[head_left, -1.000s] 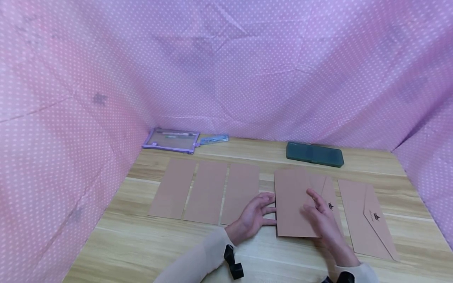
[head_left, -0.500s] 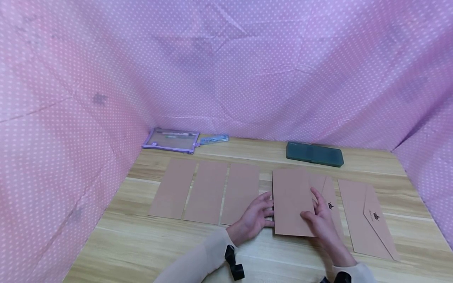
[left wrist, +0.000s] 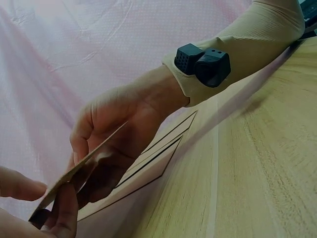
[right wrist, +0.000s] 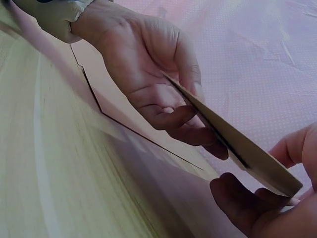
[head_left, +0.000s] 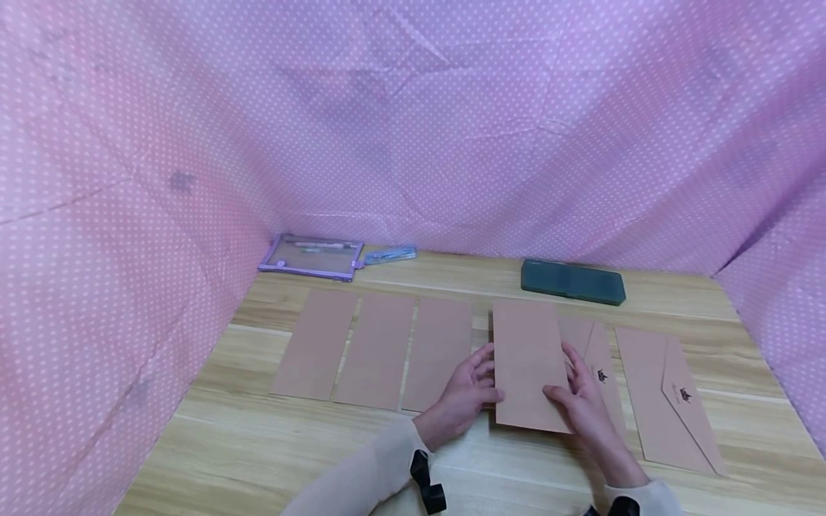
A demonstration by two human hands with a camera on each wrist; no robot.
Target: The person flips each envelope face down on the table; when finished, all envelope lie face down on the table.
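Observation:
A plain brown kraft envelope (head_left: 528,358) is tilted above the table between both hands. My left hand (head_left: 458,401) holds its left edge, thumb in front and fingers behind. The right hand (head_left: 587,408) pinches the lower right edge, its thumb on the front face. Seen edge-on in the left wrist view, the envelope (left wrist: 81,163) runs between the right hand (left wrist: 124,109) and the partly visible left hand (left wrist: 62,213). In the right wrist view, the left hand's (right wrist: 148,74) fingers lie under the envelope (right wrist: 247,148). Behind it, another envelope with a crown print (head_left: 601,358) is partly hidden.
Three plain brown envelopes (head_left: 377,351) lie in a row on the left. One with a crown print and flap (head_left: 671,401) lies at far right. At the back are a purple-edged pencil pouch (head_left: 312,256), a small blue item (head_left: 390,255) and a dark green case (head_left: 573,282).
The held envelope has shifted slightly left and been raised off the table. My left thumb has come over its front edge. The right thumb has settled on its lower right part.

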